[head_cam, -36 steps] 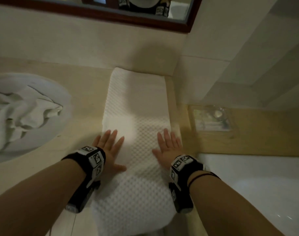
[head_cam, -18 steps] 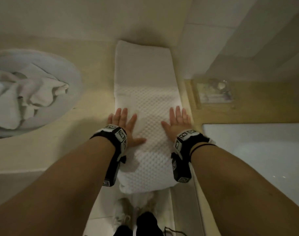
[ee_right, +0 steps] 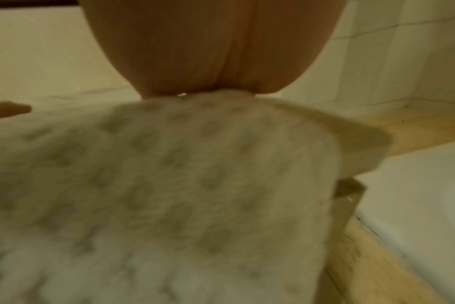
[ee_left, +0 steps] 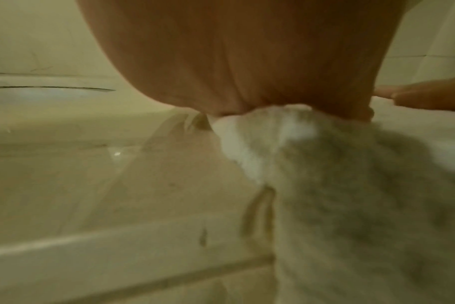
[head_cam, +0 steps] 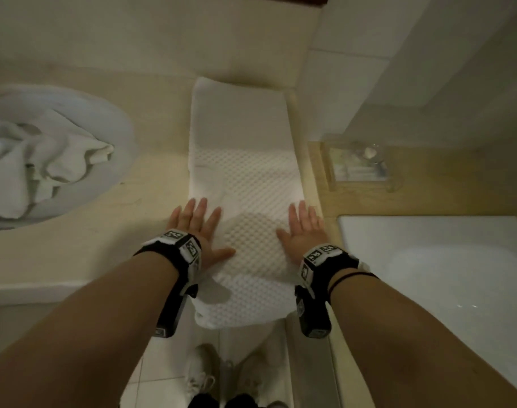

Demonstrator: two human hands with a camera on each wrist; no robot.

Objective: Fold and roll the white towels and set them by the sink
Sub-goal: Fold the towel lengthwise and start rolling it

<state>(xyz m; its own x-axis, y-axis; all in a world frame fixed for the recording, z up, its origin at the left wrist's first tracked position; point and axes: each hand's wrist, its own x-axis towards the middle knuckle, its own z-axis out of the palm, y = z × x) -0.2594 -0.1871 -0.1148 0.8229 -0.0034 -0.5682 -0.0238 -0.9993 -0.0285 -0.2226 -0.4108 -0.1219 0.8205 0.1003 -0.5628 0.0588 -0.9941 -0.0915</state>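
Towel (head_cam: 245,178), white, waffle-textured, folded lengthwise.

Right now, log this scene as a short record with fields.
towel: folded towel, a long strip on the counter, near end hanging over the edge
left hand: left hand flat on the strip
right hand: right hand flat on the strip
sink: sink holds a crumpled towel
rolling: not yet begun

head view looking steeply down, 2 wrist views low and close, all sharing the towel (head_cam: 245,184)
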